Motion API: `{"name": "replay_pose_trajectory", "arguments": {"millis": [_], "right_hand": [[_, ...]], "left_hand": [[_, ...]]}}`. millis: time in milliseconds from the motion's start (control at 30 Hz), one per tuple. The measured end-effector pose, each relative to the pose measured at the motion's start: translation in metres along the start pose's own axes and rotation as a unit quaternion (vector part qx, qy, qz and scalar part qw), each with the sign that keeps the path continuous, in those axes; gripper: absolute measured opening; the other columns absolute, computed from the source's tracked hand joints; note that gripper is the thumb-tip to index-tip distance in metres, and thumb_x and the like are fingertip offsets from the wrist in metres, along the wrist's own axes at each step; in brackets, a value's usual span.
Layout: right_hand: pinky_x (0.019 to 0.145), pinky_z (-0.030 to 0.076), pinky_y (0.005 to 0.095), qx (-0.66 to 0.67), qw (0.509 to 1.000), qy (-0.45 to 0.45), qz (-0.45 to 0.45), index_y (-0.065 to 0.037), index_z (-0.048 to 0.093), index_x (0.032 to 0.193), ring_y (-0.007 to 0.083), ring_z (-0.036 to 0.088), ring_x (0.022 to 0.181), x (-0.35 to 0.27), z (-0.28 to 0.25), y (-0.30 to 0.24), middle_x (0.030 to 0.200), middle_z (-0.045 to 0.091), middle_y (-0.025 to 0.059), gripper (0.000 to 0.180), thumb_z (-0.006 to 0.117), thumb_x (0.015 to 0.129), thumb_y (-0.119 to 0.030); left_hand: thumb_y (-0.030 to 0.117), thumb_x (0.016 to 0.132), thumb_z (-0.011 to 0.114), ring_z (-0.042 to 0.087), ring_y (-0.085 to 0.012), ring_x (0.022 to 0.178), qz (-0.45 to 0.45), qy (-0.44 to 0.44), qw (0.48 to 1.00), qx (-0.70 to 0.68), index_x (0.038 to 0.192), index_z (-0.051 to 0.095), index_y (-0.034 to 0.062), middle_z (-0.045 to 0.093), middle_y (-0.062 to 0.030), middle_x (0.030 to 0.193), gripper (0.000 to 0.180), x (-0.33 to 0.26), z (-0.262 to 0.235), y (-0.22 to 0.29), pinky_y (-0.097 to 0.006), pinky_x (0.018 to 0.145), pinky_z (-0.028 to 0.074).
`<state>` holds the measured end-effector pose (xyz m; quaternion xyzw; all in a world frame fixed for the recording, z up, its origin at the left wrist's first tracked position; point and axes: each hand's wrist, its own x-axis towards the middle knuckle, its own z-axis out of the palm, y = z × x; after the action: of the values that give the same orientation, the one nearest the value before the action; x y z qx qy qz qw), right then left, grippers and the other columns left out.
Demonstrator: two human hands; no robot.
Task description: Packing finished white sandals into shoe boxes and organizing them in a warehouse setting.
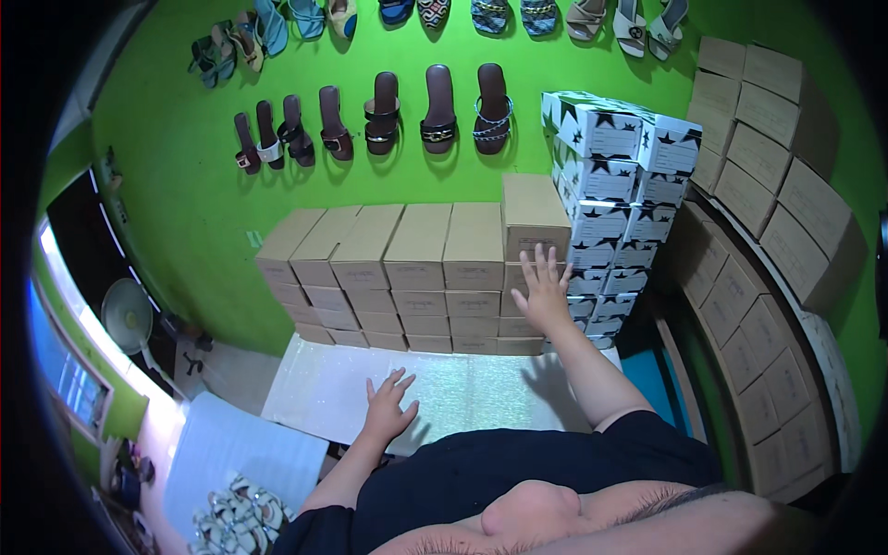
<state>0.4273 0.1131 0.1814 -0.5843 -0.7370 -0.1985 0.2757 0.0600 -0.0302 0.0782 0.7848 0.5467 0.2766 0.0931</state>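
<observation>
two hands (544,294), one fan (127,314), seven sandals (438,137) in the lower row, six brown box stacks (422,303) on the tabletop (472,393).

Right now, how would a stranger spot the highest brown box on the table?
Find the white table by the green wall. On it, follow the brown boxes right to the star-patterned boxes. Just left of those, the highest brown box stands one level above its brown neighbours.

Sandals (439,111) are hanging in rows on the green wall (203,176). Starred boxes (601,185) are standing stacked at the far right corner of the table (490,388). Cartons (760,162) are resting on and below a shelf (837,370). Beyond the table's left edge, a fan (127,313) is standing; white sandals (240,513) are lying heaped toward the near edge of a blue sheet (245,435).
</observation>
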Motion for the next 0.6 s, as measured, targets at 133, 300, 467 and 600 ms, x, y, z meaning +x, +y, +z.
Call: {"name": "replay_pose_trajectory", "arguments": {"millis": [133,300,467,600], "right_hand": [[0.111,0.006,0.0735,-0.036,0.989,0.034,0.141,-0.024,0.018,0.158,0.0454,-0.001,0.150,0.041,0.011,-0.033,0.165,0.002,0.0184,0.090,0.067,0.086,-0.044],[0.109,0.005,0.0762,-0.085,0.975,0.058,0.195,-0.026,0.018,0.158,0.0441,-0.001,0.150,0.072,0.018,-0.051,0.165,0.004,0.0143,0.092,0.069,0.083,-0.043],[0.111,0.002,0.0744,-0.117,0.977,0.086,0.157,-0.019,0.014,0.159,0.0395,0.000,0.152,0.089,0.001,-0.045,0.166,0.008,0.0096,0.106,0.074,0.073,-0.038],[0.114,0.003,0.0715,-0.180,0.976,0.069,0.105,-0.019,0.020,0.156,0.0359,0.005,0.152,0.103,-0.017,-0.034,0.164,0.016,0.0095,0.104,0.077,0.070,-0.031]], "left_hand": [[0.029,0.082,0.070,0.043,-0.0313,0.138,-0.007,0.025,1.000,-0.001,0.137,0.056,0.0173,0.048,-0.0120,0.146,0.058,0.000,-0.028,-0.052,-0.069,0.114,0.009],[0.028,0.081,0.070,0.043,-0.0313,0.138,-0.015,0.032,0.999,-0.003,0.136,0.057,0.0169,0.048,-0.0119,0.146,0.058,-0.008,-0.057,-0.106,-0.068,0.114,0.009],[0.024,0.079,0.071,0.042,-0.0336,0.138,-0.030,0.033,0.999,-0.008,0.135,0.056,0.0149,0.047,-0.0137,0.146,0.059,-0.011,-0.070,-0.144,-0.069,0.114,0.009],[0.023,0.079,0.072,0.042,-0.0338,0.139,-0.040,0.027,0.999,-0.026,0.134,0.056,0.0148,0.048,-0.0139,0.146,0.058,-0.016,-0.069,-0.156,-0.069,0.114,0.009]]}}
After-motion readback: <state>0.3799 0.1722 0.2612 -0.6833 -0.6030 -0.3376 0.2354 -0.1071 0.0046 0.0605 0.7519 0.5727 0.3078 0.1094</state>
